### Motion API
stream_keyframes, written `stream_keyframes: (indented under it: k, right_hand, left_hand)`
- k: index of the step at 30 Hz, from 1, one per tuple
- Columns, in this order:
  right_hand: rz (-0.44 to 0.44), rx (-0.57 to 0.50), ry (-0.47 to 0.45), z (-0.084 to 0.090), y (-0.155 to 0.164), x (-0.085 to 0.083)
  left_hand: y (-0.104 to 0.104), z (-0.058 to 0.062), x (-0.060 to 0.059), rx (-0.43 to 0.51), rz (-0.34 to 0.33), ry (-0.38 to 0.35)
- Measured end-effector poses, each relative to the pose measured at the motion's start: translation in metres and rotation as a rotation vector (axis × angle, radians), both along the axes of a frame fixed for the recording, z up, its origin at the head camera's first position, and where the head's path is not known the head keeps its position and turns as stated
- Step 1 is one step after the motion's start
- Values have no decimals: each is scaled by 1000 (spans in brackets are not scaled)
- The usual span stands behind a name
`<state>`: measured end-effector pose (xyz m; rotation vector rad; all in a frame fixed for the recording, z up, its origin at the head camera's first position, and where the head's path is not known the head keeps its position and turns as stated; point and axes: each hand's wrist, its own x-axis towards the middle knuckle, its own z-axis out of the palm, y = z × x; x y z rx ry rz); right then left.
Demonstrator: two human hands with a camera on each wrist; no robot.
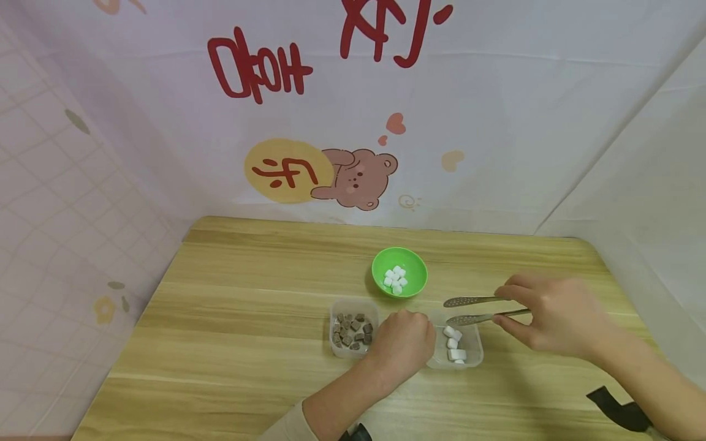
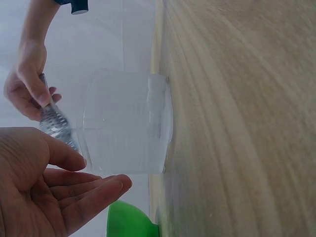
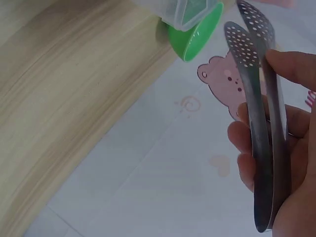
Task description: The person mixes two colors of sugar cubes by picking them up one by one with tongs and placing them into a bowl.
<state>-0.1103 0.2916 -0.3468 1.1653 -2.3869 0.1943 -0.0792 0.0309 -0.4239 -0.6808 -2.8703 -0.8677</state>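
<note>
— What is sitting in the containers, nearest first?

— The clear tub [image 1: 462, 361] is holding white cubes [image 1: 453, 343]; the second tub [image 1: 353, 309], at nine o'clock, is holding brown cubes [image 1: 352, 331]. The green bowl [image 1: 413, 278], at twelve, is holding white ones.

— And the hands?

— The left hand [image 1: 405, 343] is resting between the tubs, fingers relaxed. The right hand [image 1: 551, 315] is pinching the tongs [image 1: 480, 309], tips apart above the white-cube tub.

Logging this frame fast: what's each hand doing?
Left hand: open, empty, between the two clear containers.
Right hand: holding metal tongs, tips apart, nothing in them.
</note>
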Motion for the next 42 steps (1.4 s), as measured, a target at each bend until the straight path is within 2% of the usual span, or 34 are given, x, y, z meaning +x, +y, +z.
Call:
stream_keyframes:
  k: [8, 12, 17, 26, 36, 40, 42]
  right_hand:
    - [27, 210, -69, 1, -11, 10]
    - [18, 271, -114, 0, -18, 12]
    - [45, 316, -148, -4, -24, 10]
    - [36, 394, -214, -9, -35, 12]
    - [88, 451, -124, -7, -41, 15]
    - [78, 462, -142, -7, -40, 16]
    - [77, 433, -161, -8, -38, 16]
  left_hand:
    - [-2, 1, 0, 7, -4, 0]
    - [-2, 1, -1, 14, -16, 0]
    - [-3, 0, -2, 15, -21, -21]
    - [-2, 0, -1, 15, -12, -16]
    - [-1, -2, -1, 4, -1, -26]
    - [-1, -2, -1, 14, -9, -31]
    - [-1, -1, -1, 15, -17, -25]
